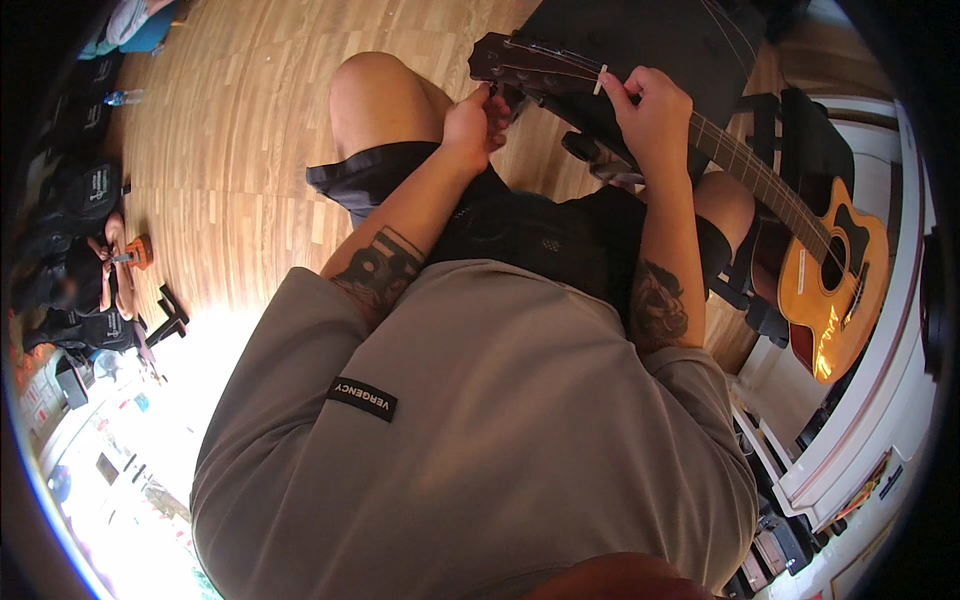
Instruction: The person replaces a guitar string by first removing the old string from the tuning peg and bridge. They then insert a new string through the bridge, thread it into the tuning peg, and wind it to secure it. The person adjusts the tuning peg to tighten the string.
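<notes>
An acoustic guitar (806,300) with a glossy natural top lies to the right, its neck (757,169) slanting up and left to a dark headstock (517,61). My left hand (476,129) is at the headstock's near edge, fingers curled around a tuning peg (493,88) that is mostly hidden. At the pale nut (601,79), the thumb and forefinger of my right hand (654,112) pinch a thin string; its exact path under the fingers is hard to see. Thin strings run from the nut across the headstock, and loose string ends (731,26) curve above a black surface.
The black flat surface (652,45) lies beyond the headstock. A black chair (817,142) and a white furniture edge (847,450) are on the right. At far left, a person (71,277) holds a ukulele (139,253) near black bags (97,180). A bottle (122,97) stands on the wooden floor (225,150).
</notes>
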A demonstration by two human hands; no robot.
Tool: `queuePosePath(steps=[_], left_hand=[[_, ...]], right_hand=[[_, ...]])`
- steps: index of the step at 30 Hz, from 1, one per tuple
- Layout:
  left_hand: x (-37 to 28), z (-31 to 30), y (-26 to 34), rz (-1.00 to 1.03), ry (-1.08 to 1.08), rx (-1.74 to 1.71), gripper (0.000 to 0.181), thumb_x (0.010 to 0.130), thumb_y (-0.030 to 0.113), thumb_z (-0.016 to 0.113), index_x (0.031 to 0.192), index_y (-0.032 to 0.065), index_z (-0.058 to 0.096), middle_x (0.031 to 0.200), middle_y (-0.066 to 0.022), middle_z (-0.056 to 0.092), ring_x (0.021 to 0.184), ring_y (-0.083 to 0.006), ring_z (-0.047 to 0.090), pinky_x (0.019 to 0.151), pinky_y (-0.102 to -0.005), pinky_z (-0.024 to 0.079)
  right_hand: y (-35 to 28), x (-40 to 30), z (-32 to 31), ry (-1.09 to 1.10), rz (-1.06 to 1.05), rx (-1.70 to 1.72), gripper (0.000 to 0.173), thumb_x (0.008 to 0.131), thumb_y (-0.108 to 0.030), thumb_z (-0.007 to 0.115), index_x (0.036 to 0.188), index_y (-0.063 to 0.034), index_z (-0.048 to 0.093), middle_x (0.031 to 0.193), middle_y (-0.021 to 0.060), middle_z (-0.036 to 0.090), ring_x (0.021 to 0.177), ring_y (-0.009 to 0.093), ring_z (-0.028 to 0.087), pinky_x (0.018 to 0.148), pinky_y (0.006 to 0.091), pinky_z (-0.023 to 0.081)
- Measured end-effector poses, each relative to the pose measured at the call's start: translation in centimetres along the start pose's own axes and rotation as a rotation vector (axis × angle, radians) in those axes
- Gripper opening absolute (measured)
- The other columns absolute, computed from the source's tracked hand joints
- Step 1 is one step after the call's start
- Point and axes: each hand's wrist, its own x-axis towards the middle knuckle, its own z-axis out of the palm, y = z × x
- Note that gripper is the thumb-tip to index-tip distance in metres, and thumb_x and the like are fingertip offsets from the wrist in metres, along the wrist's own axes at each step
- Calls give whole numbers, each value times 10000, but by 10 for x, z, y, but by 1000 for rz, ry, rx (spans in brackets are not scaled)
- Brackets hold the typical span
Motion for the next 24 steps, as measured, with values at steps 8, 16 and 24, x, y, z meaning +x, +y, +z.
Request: queuePosePath(steps=[8,16,24], left_hand=[[-45,46,-4,585,288,631,321,1031,317,643,1072,2,690,898,-47,711,679,-102,590,558,-278,460],[-30,35,-2,260,85,312,392,1080,401,524,1018,43,672,894,-38,691,634,-106,527,510,-273,417],[-33,46,-2,286,109,338,444,1124,387,414,1009,13,624,686,-29,500,502,-144,410,457,-304,321]], right_hand=[[-5,-3,-3,-42,84,-38,359,864,-316,807,699,-73,600,705,64,615,656,288,604,743,463,451],[-39,-7,-8,-23,276,-350,270,878,-383,776,847,-123,711,822,50,671,805,301,672,901,508,448],[-49,-3,-18,-60,435,-301,332,842,-383,817,985,-96,729,1168,126,659,934,349,721,767,459,577]])
